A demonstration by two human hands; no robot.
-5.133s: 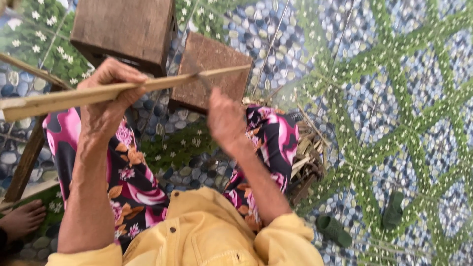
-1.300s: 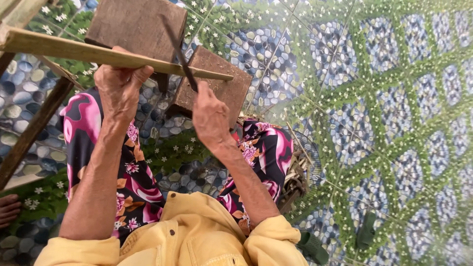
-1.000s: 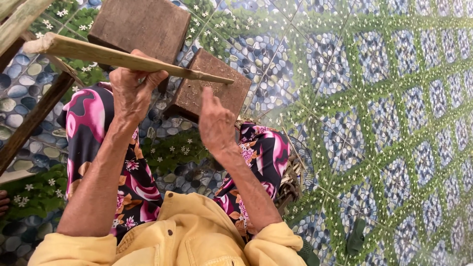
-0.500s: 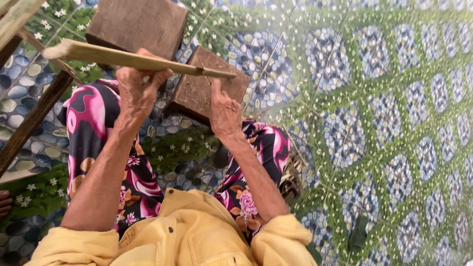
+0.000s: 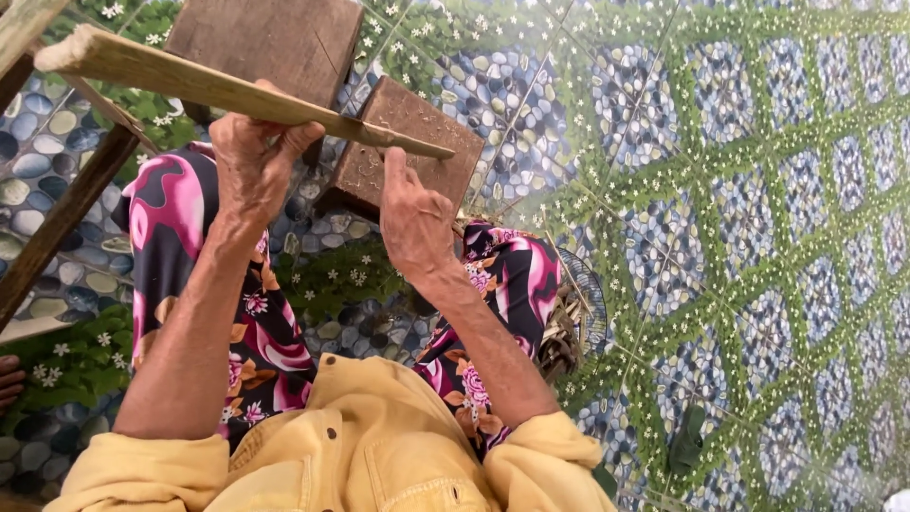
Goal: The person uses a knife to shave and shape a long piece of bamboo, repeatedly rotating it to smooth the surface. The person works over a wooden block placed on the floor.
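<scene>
Pebble-and-flower patterned floor [image 5: 758, 237], two brown wooden blocks [image 5: 261, 38] and a dark sandal [image 5: 686, 441] on it.

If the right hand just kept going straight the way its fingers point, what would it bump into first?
The right hand points up toward the bamboo strip held by the left hand. It already seems to touch the strip near its thin end. Past that lies the small wooden block, though depth is hard to judge.

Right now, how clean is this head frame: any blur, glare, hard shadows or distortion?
Head view: even daylight, no glare or hard shadows. Left hand, right hand and bamboo strip are sharp. The patterned floor mat bends with wide-angle distortion and softens toward the bottom-right corner.
</scene>
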